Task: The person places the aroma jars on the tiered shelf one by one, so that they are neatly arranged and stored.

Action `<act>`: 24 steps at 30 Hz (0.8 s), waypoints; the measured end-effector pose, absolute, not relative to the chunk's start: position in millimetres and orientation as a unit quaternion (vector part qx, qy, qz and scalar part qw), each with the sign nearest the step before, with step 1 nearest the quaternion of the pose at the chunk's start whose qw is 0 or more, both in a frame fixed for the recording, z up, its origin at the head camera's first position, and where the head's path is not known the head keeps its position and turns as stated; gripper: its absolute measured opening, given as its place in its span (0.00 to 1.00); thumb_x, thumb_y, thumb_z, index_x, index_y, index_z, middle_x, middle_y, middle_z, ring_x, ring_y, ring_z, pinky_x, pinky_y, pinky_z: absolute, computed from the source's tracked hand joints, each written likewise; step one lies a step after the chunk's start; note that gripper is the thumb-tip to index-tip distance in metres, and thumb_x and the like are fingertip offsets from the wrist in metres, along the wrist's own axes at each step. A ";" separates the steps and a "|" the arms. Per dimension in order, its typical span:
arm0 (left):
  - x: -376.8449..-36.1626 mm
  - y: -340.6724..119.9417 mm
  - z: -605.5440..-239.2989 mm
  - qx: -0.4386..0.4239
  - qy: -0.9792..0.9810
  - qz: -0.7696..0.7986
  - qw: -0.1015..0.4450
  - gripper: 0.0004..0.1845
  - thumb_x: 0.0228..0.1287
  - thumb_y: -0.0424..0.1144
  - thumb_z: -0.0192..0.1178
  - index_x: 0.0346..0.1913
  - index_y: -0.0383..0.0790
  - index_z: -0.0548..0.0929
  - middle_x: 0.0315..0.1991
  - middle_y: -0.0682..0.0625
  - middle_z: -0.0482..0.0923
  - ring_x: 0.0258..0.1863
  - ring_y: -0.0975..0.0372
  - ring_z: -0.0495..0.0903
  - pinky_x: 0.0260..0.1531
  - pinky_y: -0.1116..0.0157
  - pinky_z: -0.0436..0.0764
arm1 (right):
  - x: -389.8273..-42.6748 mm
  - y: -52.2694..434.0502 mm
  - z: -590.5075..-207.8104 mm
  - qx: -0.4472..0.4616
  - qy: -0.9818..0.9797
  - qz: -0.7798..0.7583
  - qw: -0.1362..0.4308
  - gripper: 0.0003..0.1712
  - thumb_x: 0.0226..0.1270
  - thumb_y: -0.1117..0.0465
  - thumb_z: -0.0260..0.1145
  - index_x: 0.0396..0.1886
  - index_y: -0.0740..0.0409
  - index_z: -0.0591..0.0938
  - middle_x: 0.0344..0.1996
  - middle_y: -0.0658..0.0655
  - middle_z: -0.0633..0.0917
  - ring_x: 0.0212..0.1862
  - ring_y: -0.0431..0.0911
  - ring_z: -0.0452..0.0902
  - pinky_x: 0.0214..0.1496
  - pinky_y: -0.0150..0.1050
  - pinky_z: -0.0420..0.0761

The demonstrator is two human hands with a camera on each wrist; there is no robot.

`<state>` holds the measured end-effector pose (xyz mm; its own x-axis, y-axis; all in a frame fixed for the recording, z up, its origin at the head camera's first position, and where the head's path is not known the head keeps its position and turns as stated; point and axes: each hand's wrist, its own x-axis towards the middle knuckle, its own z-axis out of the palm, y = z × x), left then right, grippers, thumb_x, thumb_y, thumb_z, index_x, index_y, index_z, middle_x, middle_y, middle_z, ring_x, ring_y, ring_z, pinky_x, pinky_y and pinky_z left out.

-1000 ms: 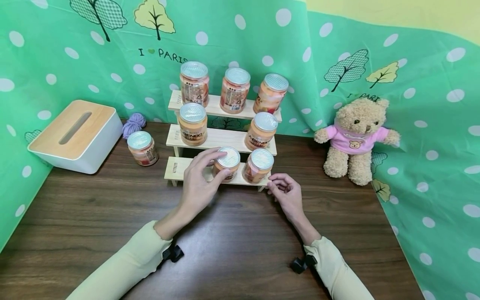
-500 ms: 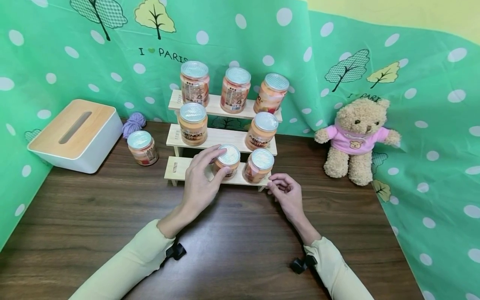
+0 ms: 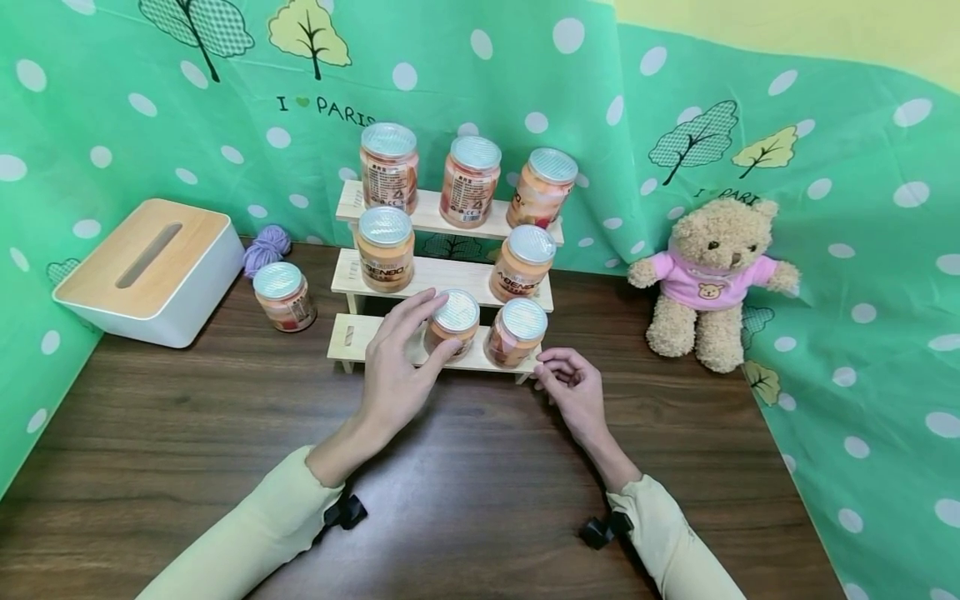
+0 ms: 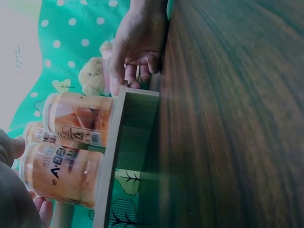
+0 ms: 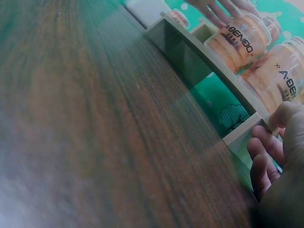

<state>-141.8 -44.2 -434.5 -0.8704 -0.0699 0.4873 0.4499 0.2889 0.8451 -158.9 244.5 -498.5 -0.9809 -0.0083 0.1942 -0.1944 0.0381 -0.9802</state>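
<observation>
In the head view my left hand is around the left side of a jar with a silvery lid and orange contents. That jar stands upright on the lowest step of a three-step wooden stand. The fingers are spread loosely, with fingertips beside the lid and the thumb in front of the jar. A second jar sits just right of it. My right hand pinches the right end of the lowest step between thumb and fingers. The right wrist view shows its thumb at the step's corner.
Two jars stand on the middle step and three on the top step. Another jar is on the table at left, near purple yarn and a tissue box. A teddy bear sits at right against the green cloth.
My left fingers have slid off the lid's top to its left edge, and the hand has loosened slightly around the jar. The right hand stays at the step's end.
</observation>
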 end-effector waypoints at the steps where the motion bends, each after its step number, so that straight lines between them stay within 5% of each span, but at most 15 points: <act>1: -140.2 -44.9 -433.5 -0.125 -0.769 -0.586 0.223 0.30 0.68 0.38 0.80 0.72 0.42 0.86 0.75 0.44 0.79 0.74 0.52 0.77 0.75 0.49 0.78 | -158.9 244.5 -498.7 0.072 -0.717 0.690 0.068 0.11 0.72 0.79 0.70 0.50 0.84 0.81 0.29 0.47 0.91 0.26 0.39 0.85 0.18 0.25 0.74; 10: -131.2 -52.8 -433.6 -0.115 -0.766 -0.591 0.225 0.27 0.67 0.36 0.79 0.68 0.41 0.88 0.71 0.46 0.81 0.70 0.54 0.80 0.69 0.54 0.82 | -159.1 244.5 -499.1 0.076 -0.717 0.690 0.068 0.11 0.72 0.79 0.70 0.50 0.83 0.81 0.30 0.48 0.91 0.27 0.39 0.85 0.18 0.26 0.74; 24: -123.9 -73.6 -434.1 -0.130 -0.719 -0.612 0.304 0.22 0.66 0.32 0.76 0.61 0.33 0.88 0.59 0.41 0.86 0.60 0.54 0.83 0.60 0.62 0.84 | -159.2 245.9 -498.9 0.075 -0.721 0.685 0.065 0.11 0.72 0.79 0.70 0.50 0.82 0.81 0.29 0.47 0.91 0.27 0.39 0.85 0.18 0.26 0.75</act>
